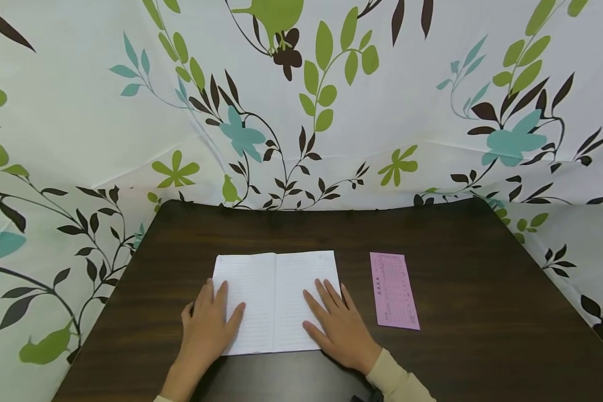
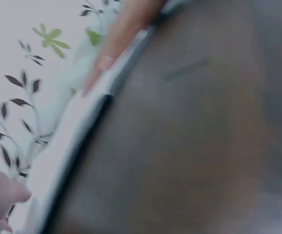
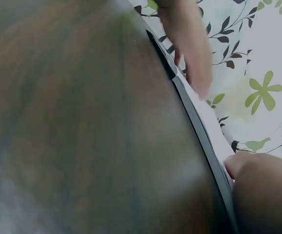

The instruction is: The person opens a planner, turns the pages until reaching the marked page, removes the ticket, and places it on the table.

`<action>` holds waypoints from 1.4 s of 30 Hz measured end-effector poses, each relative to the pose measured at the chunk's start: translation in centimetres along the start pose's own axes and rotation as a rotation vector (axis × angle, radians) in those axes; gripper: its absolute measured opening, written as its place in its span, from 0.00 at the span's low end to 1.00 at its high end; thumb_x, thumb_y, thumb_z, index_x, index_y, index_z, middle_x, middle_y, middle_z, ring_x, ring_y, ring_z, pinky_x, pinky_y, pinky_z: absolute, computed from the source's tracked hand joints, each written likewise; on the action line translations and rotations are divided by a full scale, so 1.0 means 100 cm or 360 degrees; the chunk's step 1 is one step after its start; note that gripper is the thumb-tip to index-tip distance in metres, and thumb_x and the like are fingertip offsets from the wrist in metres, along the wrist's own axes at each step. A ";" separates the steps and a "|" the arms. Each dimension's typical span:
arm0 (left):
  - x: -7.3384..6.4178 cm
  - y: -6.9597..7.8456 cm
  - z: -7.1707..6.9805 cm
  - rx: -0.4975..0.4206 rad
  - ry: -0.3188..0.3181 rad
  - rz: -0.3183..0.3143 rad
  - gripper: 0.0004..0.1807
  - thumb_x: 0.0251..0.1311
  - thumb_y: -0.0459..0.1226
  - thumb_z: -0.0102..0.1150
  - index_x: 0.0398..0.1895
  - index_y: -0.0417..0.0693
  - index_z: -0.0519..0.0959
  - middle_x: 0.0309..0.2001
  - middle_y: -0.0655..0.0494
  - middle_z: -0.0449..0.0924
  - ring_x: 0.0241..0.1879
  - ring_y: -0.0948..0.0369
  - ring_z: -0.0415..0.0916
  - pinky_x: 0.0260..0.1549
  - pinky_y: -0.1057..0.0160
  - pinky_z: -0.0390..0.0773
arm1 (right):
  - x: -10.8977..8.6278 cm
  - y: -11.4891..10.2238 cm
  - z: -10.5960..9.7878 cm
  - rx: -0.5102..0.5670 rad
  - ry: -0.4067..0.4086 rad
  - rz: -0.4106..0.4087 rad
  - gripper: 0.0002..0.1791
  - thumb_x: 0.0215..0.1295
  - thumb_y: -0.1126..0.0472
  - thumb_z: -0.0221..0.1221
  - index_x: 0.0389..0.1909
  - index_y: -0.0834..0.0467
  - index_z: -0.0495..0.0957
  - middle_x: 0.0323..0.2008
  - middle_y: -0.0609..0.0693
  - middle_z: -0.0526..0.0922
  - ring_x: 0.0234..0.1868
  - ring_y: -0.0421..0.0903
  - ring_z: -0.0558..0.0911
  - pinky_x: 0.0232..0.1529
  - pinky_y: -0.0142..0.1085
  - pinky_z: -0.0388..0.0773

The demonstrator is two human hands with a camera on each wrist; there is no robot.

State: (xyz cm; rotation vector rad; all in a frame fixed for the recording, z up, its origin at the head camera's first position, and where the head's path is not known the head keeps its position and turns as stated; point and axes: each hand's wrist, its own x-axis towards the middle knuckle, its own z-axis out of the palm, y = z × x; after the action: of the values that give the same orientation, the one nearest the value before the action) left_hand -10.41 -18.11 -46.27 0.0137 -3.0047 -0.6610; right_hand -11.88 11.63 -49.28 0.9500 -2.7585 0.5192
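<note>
A lined notebook (image 1: 276, 301) lies spread on the dark table, its white pages showing no writing that I can make out. My left hand (image 1: 207, 324) rests at the left page's outer edge, with the thumb reaching onto the paper. Across the right page lies my right hand (image 1: 339, 326), its fingers spread and fairly straight. Both wrist views look low along the table, where the notebook's edge (image 3: 199, 131) runs as a thin slanted band with fingers beside it. The left wrist view is blurred, and its notebook (image 2: 77, 141) appears edge-on.
A pink printed slip (image 1: 394, 290) lies flat on the table to the right of the notebook. The dark wood-grain table (image 1: 482, 312) ends at the back against a white cloth (image 1: 407, 100) patterned with leaves, flowers and birds.
</note>
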 end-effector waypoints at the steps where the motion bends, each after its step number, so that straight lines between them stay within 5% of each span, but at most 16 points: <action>1: 0.001 -0.001 -0.006 -0.0052 -0.0001 -0.0074 0.41 0.75 0.54 0.54 0.74 0.28 0.63 0.74 0.19 0.52 0.71 0.25 0.55 0.60 0.20 0.56 | 0.001 -0.001 0.001 -0.0003 0.0009 -0.0004 0.33 0.81 0.42 0.48 0.79 0.54 0.64 0.79 0.61 0.60 0.80 0.60 0.57 0.76 0.64 0.50; 8: 0.012 -0.019 -0.044 -0.0641 -0.0223 -0.0500 0.47 0.77 0.61 0.44 0.77 0.29 0.54 0.70 0.21 0.57 0.66 0.27 0.65 0.57 0.30 0.73 | 0.004 -0.006 0.004 -0.0008 0.0065 -0.0018 0.32 0.80 0.45 0.51 0.77 0.58 0.67 0.76 0.66 0.62 0.78 0.63 0.59 0.75 0.65 0.53; 12: 0.016 -0.030 -0.055 -0.1095 -0.0332 -0.0513 0.44 0.79 0.60 0.40 0.79 0.32 0.52 0.73 0.26 0.56 0.68 0.30 0.64 0.60 0.34 0.73 | 0.004 -0.007 0.007 0.0011 0.0095 -0.0021 0.31 0.80 0.47 0.52 0.76 0.59 0.68 0.76 0.68 0.63 0.78 0.63 0.60 0.74 0.65 0.53; 14: 0.014 -0.029 -0.059 -0.1361 -0.0347 -0.0398 0.41 0.81 0.59 0.34 0.80 0.36 0.50 0.75 0.30 0.56 0.69 0.35 0.66 0.60 0.42 0.76 | 0.005 -0.008 0.008 0.0033 0.0105 -0.0020 0.31 0.79 0.47 0.52 0.76 0.59 0.68 0.75 0.68 0.63 0.78 0.63 0.60 0.75 0.65 0.53; 17: 0.009 -0.017 -0.062 -0.1695 -0.0344 -0.0068 0.39 0.82 0.58 0.21 0.82 0.39 0.48 0.79 0.35 0.52 0.71 0.50 0.68 0.60 0.59 0.77 | 0.006 -0.009 0.009 0.0105 0.0117 0.0001 0.32 0.79 0.47 0.53 0.76 0.61 0.67 0.75 0.70 0.63 0.78 0.65 0.59 0.75 0.65 0.52; 21: 0.002 0.007 -0.049 -0.1892 -0.0350 0.0392 0.40 0.79 0.56 0.06 0.83 0.41 0.45 0.81 0.36 0.46 0.73 0.69 0.62 0.63 0.72 0.67 | 0.010 -0.011 0.007 0.0463 0.0140 0.0165 0.33 0.81 0.51 0.50 0.79 0.63 0.59 0.78 0.70 0.56 0.80 0.64 0.54 0.76 0.65 0.49; 23: 0.000 0.018 -0.034 -0.1813 -0.0321 0.0565 0.38 0.80 0.52 0.04 0.83 0.42 0.46 0.81 0.36 0.46 0.76 0.68 0.57 0.67 0.72 0.62 | 0.012 -0.011 0.004 0.0719 0.0180 0.0303 0.33 0.83 0.53 0.47 0.81 0.63 0.54 0.79 0.68 0.53 0.81 0.63 0.51 0.76 0.64 0.47; 26: -0.003 0.030 -0.009 -0.1497 -0.0234 0.0730 0.31 0.84 0.42 0.12 0.83 0.44 0.50 0.81 0.41 0.51 0.79 0.60 0.53 0.71 0.72 0.55 | 0.014 -0.009 -0.001 0.1059 0.0277 0.0463 0.32 0.85 0.56 0.40 0.83 0.62 0.48 0.81 0.65 0.49 0.81 0.62 0.49 0.77 0.61 0.46; 29: -0.007 0.033 0.014 -0.0995 -0.0145 0.0859 0.28 0.84 0.36 0.30 0.83 0.46 0.54 0.81 0.47 0.54 0.79 0.51 0.53 0.76 0.61 0.55 | 0.013 -0.005 -0.007 0.1298 0.0377 0.0562 0.30 0.87 0.56 0.33 0.82 0.63 0.48 0.81 0.63 0.50 0.81 0.60 0.50 0.77 0.56 0.46; 32: -0.012 0.031 0.031 -0.0521 -0.0135 0.0924 0.30 0.82 0.45 0.45 0.82 0.49 0.59 0.82 0.53 0.54 0.80 0.53 0.51 0.76 0.47 0.52 | 0.010 0.000 -0.012 0.1412 0.0451 0.0626 0.30 0.88 0.54 0.31 0.81 0.64 0.50 0.81 0.64 0.51 0.81 0.61 0.50 0.78 0.57 0.46; 37: -0.016 0.027 0.040 -0.0108 -0.0183 0.0987 0.46 0.68 0.67 0.54 0.81 0.52 0.62 0.81 0.54 0.56 0.81 0.57 0.50 0.75 0.39 0.48 | -0.001 0.004 -0.012 0.1020 0.0376 0.0608 0.31 0.82 0.50 0.51 0.78 0.58 0.64 0.81 0.62 0.53 0.80 0.64 0.53 0.72 0.71 0.52; 42: -0.018 0.028 0.036 0.0013 -0.0126 0.0981 0.52 0.62 0.71 0.55 0.81 0.49 0.62 0.81 0.48 0.54 0.81 0.52 0.50 0.75 0.39 0.53 | -0.007 -0.009 -0.003 0.0400 0.0138 0.0316 0.37 0.76 0.40 0.55 0.77 0.57 0.67 0.80 0.65 0.53 0.81 0.62 0.52 0.76 0.64 0.51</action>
State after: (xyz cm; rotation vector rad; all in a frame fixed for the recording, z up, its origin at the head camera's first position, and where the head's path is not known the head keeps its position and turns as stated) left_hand -8.78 -13.98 -48.43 -0.9088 -2.8273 -0.5780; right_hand -10.79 11.52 -48.95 0.6828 -2.7681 0.9344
